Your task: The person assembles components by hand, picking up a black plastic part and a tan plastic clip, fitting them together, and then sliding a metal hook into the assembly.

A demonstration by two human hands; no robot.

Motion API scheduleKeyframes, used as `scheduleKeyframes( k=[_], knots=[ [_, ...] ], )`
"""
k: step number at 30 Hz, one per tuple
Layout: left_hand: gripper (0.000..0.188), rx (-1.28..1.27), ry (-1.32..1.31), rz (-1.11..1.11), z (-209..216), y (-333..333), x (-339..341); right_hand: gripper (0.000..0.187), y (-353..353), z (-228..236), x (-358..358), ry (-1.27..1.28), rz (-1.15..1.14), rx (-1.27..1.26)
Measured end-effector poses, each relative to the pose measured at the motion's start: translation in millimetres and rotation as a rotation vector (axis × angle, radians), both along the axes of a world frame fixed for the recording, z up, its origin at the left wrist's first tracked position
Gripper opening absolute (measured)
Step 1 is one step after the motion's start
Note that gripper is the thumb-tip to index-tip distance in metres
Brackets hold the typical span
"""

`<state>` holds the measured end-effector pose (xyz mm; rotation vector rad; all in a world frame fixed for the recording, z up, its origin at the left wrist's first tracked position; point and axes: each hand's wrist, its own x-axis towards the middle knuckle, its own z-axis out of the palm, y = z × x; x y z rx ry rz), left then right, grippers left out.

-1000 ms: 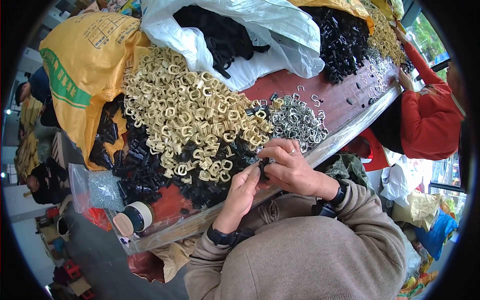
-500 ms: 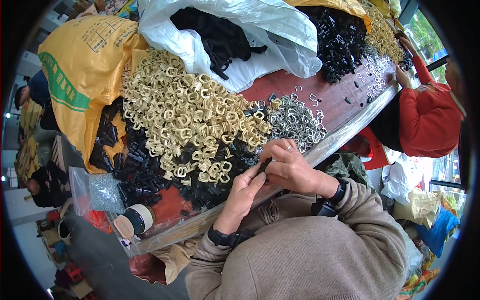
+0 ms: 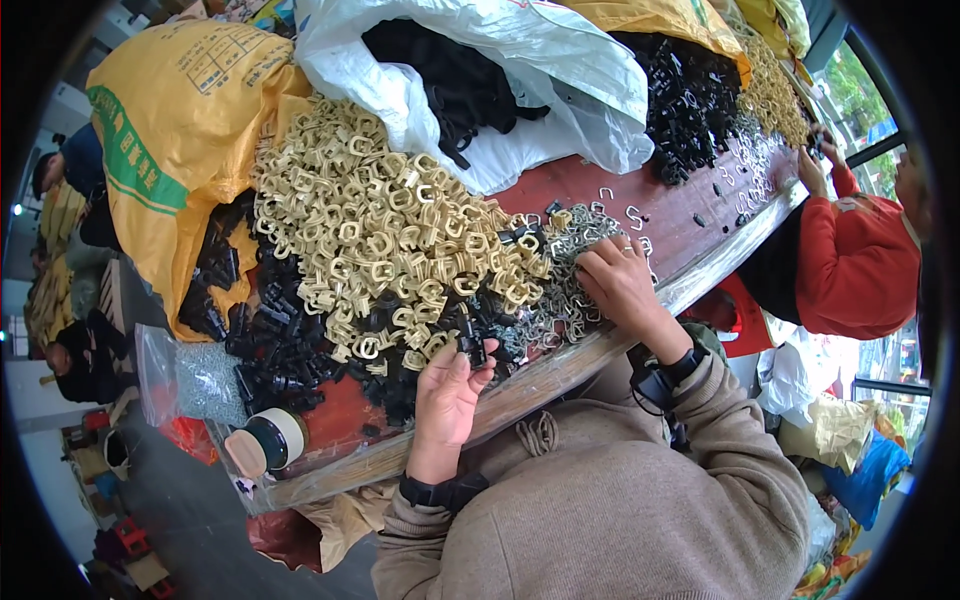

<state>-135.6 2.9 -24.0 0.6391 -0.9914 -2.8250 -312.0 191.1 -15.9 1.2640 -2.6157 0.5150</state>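
Observation:
My left hand point(image 3: 447, 395) is closed, holding a black plastic buckle part point(image 3: 470, 343) upright between thumb and fingers over the table's near edge. My right hand point(image 3: 622, 285), fingers bent and drawn together, reaches into the pile of silver U-shaped metal hooks point(image 3: 575, 310). Its fingertips are among the hooks, and whatever they pinch is hidden. Left of the hooks spreads a big heap of cream plastic buckle pieces point(image 3: 390, 225). More black plastic parts point(image 3: 285, 345) lie below and left of that heap.
On the red table point(image 3: 335, 415) stand a jar point(image 3: 275, 440) and a clear bag of small pieces point(image 3: 208, 385). A yellow sack point(image 3: 190, 110) and a white bag of black items point(image 3: 590, 90) lie behind. A person in red point(image 3: 860, 260) works at the right beside another black heap point(image 3: 685, 105).
My hands have come apart from each other. The left has moved slightly down and left with the black part; the right has gone up and right into the metal hooks.

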Motion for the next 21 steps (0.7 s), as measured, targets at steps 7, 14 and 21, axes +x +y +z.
scheduleKeyframes(
  k=[7,14,21],
  knots=[
    [0.030,0.019,0.045,0.070,-2.7,-4.0,7.8,0.010,-5.1,0.8,-1.8,-0.044,0.001,0.018],
    [0.027,0.042,0.066,0.049,-3.2,-0.1,7.5,0.016,-40.5,7.3,-29.4,-0.024,0.083,-0.072],
    [0.026,0.056,0.055,0.042,-3.6,-2.8,9.0,0.023,-46.7,-2.7,-32.2,-0.164,0.202,-0.007]
  ],
)
